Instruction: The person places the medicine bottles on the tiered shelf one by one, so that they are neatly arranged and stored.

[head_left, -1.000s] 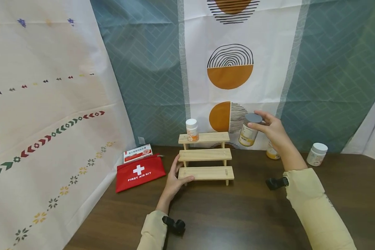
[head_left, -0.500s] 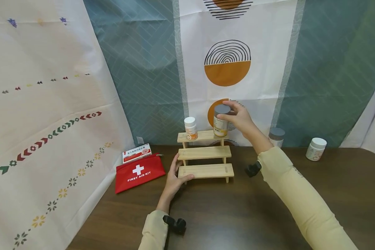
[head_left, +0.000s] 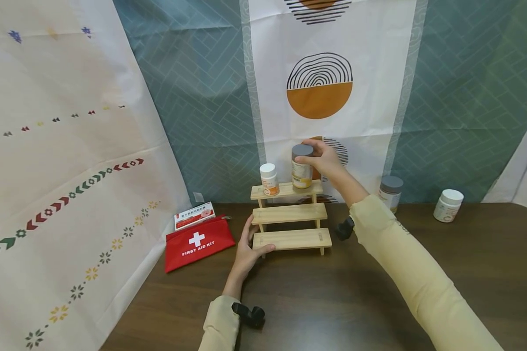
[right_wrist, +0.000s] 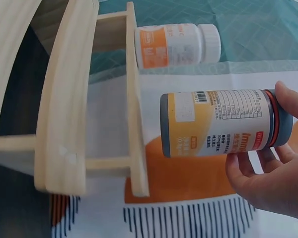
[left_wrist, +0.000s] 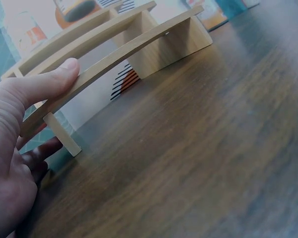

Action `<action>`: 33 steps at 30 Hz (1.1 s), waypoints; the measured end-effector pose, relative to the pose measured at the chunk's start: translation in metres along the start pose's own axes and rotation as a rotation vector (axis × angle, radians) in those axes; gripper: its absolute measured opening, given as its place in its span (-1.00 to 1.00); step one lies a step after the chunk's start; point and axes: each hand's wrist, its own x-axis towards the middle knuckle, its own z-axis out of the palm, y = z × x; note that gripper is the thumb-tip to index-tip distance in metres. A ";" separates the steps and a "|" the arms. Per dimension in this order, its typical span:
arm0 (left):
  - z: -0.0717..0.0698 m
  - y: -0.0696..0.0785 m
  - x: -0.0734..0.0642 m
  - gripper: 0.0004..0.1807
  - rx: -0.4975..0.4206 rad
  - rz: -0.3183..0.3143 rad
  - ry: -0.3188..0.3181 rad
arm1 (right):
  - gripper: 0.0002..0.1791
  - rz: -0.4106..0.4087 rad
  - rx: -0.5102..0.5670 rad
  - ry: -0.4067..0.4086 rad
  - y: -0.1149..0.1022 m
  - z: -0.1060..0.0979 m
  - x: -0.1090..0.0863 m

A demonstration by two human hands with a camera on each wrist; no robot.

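A three-step wooden rack [head_left: 292,239] stands on the table. My left hand [head_left: 246,254] holds the left end of its lowest step; in the left wrist view the thumb [left_wrist: 59,79] lies on top of the wood. My right hand [head_left: 329,165] grips a grey-capped supplement bottle [head_left: 301,173] by its lid, upright over the top step. A small gap shows between the bottle's base [right_wrist: 165,126] and the step in the right wrist view. Left of it on the top step stands a small white bottle [head_left: 270,184] with an orange label.
Right of the rack, another grey-capped bottle [head_left: 390,192] is partly behind the right sleeve, and a white-capped bottle [head_left: 448,206] stands farther right. On the left lie a red first aid pouch [head_left: 199,243] and a medicine box [head_left: 194,216]. A patterned curtain [head_left: 193,107] hangs behind.
My right hand has carried the grey-capped bottle leftward from beside the rack to above the top step. The left hand keeps its hold on the lowest step.
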 end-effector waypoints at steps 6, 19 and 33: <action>0.004 -0.002 -0.001 0.10 -0.017 -0.002 -0.003 | -0.26 0.013 0.018 -0.034 0.010 0.009 0.001; 0.001 0.002 -0.001 0.12 -0.026 0.021 0.005 | -0.24 -0.056 0.008 -0.055 0.018 0.020 0.009; 0.000 0.001 -0.001 0.09 0.004 0.006 -0.002 | -0.23 -0.041 0.070 -0.021 0.020 0.021 0.005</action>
